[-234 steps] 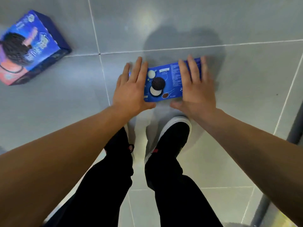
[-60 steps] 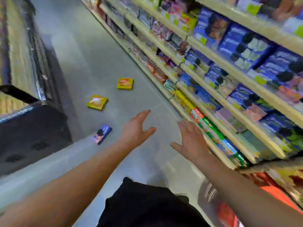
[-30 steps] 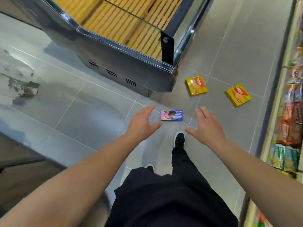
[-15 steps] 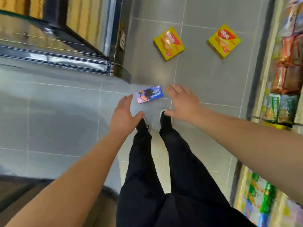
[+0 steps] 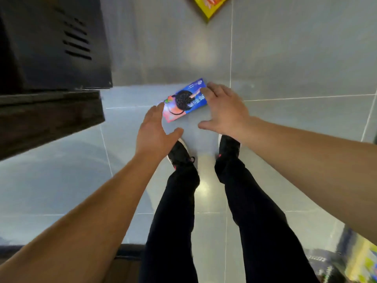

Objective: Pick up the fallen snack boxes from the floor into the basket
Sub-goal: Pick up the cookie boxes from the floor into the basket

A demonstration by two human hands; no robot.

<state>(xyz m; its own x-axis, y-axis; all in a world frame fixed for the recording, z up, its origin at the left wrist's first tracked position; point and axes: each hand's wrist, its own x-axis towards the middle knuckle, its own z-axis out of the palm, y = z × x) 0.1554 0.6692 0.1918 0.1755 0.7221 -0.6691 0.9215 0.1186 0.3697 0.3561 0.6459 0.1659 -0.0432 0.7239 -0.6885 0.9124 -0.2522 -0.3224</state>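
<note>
Two bare hands reach down toward a blue and pink snack box (image 5: 184, 100) lying flat on the grey tiled floor (image 5: 295, 58). Left hand (image 5: 156, 132) has its fingers straight and thumb spread wide, its fingertips at the box's pink end; whether they touch it cannot be told. Right hand (image 5: 225, 111) is likewise spread, its fingers lying over the blue end of the box, thumb held apart toward the person. Neither grip is closed round anything. Just below the hands stand two black shoes (image 5: 180, 153) and black trouser legs. Beyond the right hand, well apart from it, a yellow snack box (image 5: 210, 6) lies on the floor, cut by the frame's edge. Far to the left hand's outer side stands a dark cabinet (image 5: 53, 43) with vent slots.
</note>
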